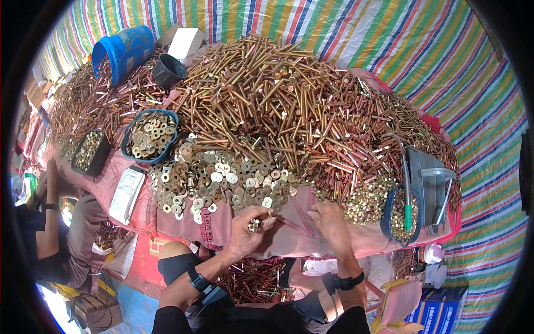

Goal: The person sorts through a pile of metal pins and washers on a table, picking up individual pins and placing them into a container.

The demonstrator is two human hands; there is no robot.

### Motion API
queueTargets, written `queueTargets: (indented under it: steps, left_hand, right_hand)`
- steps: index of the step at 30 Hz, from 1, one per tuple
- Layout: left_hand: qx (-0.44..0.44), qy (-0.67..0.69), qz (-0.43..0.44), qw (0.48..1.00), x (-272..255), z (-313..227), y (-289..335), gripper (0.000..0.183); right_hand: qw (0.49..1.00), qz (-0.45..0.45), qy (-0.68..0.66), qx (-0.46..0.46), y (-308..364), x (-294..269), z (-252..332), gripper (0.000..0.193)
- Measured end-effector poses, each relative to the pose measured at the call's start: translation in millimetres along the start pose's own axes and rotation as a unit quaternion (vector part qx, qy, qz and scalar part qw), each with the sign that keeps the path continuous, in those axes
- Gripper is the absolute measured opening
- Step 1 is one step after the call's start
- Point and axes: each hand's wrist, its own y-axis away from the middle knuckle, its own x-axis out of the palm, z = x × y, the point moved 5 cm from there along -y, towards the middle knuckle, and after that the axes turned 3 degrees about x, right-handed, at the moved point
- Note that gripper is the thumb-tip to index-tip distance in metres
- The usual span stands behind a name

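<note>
My left hand [248,229] is closed around a small bundle of gold-coloured bolts [254,225], their round ends showing beside the fingers. It is just in front of the heap of flat washers [222,181]. To its right, my right hand [330,221] is curled with its fingertips together, near the left edge of a pile of small brass-coloured nuts [367,205]. Whether anything is between those fingertips is too small to tell. A large heap of similar bolts [267,94] rises beyond both hands.
A tub of nuts [413,238] and a grey scoop-like container [431,172] stand at the right. Leftward are a tub of washers [176,150], a long white box [127,195], a blue bucket [114,55] and a black bucket [168,71]. Another person's arm [51,195] is at far left.
</note>
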Motion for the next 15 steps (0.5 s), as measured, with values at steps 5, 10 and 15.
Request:
queueTargets:
  steps: [5,10,15]
  left_hand:
    - [-0.003,0.002,0.015,1.000,-2,-3,-1,0.022]
    - [-0.008,-0.002,0.016,1.000,-2,-4,1,0.026]
    - [0.019,0.003,0.013,1.000,-1,-6,0,0.027]
  right_hand:
    - [0.999,0.009,0.031,0.005,0,1,7,0.020]
    - [0.986,0.003,-0.161,0.043,-6,0,9,0.016]
    - [0.909,0.059,-0.412,-0.001,-8,3,35,0.016]
